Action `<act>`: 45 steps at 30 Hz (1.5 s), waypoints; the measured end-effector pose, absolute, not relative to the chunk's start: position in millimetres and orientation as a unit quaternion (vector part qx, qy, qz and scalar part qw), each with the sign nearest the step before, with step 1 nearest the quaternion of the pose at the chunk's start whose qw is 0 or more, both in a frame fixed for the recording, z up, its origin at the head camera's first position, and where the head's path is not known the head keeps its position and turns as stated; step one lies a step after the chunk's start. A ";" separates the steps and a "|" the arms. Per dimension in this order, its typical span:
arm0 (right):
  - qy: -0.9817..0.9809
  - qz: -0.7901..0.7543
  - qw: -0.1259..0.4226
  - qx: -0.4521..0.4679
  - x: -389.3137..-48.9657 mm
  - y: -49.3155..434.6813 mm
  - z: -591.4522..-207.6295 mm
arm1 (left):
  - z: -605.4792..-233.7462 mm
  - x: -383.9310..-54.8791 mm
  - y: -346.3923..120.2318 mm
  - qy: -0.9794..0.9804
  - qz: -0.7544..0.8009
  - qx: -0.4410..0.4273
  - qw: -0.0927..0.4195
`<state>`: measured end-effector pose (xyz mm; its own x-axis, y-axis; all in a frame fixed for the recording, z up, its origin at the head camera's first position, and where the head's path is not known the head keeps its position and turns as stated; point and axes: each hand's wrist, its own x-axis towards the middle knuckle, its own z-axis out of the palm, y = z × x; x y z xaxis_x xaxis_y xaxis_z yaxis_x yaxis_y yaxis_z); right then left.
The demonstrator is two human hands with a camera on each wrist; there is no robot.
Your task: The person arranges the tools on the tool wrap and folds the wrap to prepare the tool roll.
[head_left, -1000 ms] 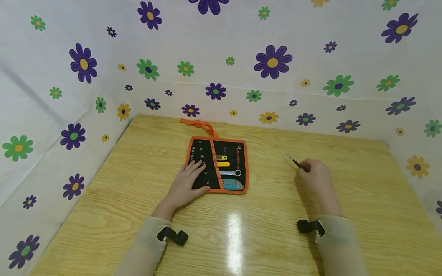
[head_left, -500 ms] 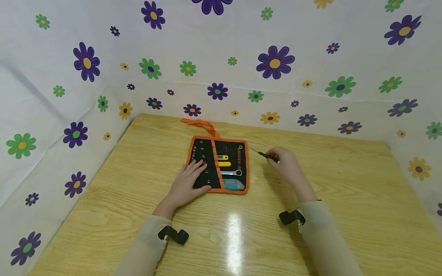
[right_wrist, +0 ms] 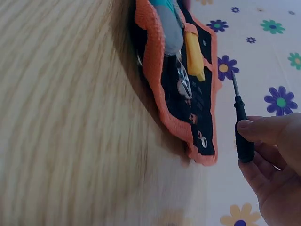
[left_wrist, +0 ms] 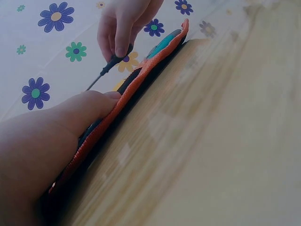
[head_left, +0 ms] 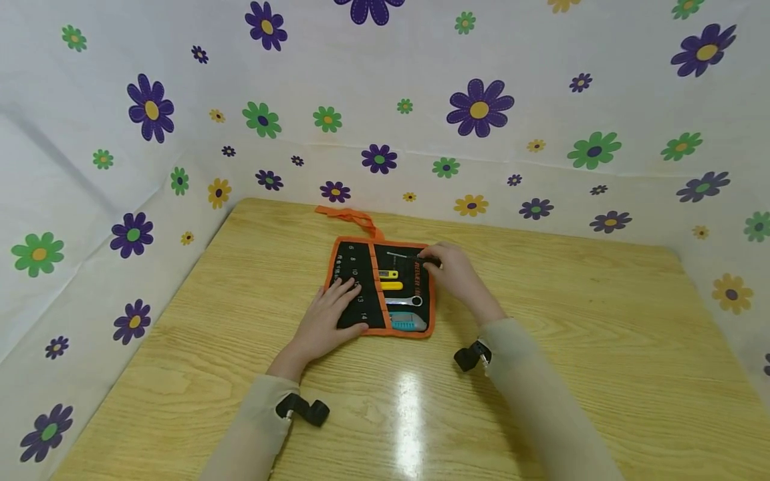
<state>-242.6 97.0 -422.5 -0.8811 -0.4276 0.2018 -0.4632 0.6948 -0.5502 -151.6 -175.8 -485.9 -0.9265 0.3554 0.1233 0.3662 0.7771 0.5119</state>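
Note:
A black tool pouch (head_left: pixel 345 254) with orange edging lies spread on the wooden table. My left hand (head_left: pixel 327 315) rests flat on its numbered pocket side, fingers extended. Between thumb and fingers, my right hand (head_left: pixel 452 270) pinches a small screwdriver (right_wrist: pixel 242 132) by its black handle, the thin shaft pointing left over the pouch's upper right part. The pockets hold a teal utility knife (head_left: pixel 408 322), a ring wrench (head_left: pixel 404 302), a yellow-handled tool (head_left: pixel 392 286) and a yellow tool with a small dark window (head_left: pixel 388 274). Their lower ends are hidden in the pockets.
An orange tie strap (head_left: pixel 349 215) trails from the pouch's top edge toward the back of the table (head_left: pixel 571 321). White cloth (head_left: pixel 415 73) printed with flowers hangs behind and at the sides. Each wrist wears a black camera mount.
My right hand has carried the screwdriver leftward from the right side of the table to above the pouch. The left hand has stayed in place on the pouch.

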 end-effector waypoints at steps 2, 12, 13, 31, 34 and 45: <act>-0.922 0.295 0.024 0.250 -245.7 91.3 -422.7 | -485.7 -151.8 -175.9 -0.943 -0.273 -0.190 0.009; -0.933 0.252 0.003 0.255 -254.2 80.2 -431.0 | -487.7 -152.5 -175.7 -0.943 -0.271 -0.192 0.003; -0.935 0.246 0.000 0.257 -254.8 79.6 -432.0 | -488.0 -152.6 -176.0 -0.943 -0.271 -0.191 0.003; -0.932 0.198 -0.004 0.302 -266.7 66.0 -445.0 | -489.9 -153.9 -176.8 -0.944 -0.268 -0.190 0.004; -0.930 0.201 -0.010 0.309 -268.9 59.9 -446.0 | -489.8 -153.7 -177.1 -0.944 -0.270 -0.191 0.006; -0.933 0.201 -0.045 0.296 -271.2 36.0 -444.3 | -489.6 -153.6 -177.8 -0.943 -0.271 -0.194 0.008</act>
<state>-271.2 36.0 -444.3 -0.8210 -0.5699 0.0348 -0.5337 0.7443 -0.4016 -153.6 -177.8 -489.6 -0.9245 0.3618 0.1196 0.3701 0.7780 0.5076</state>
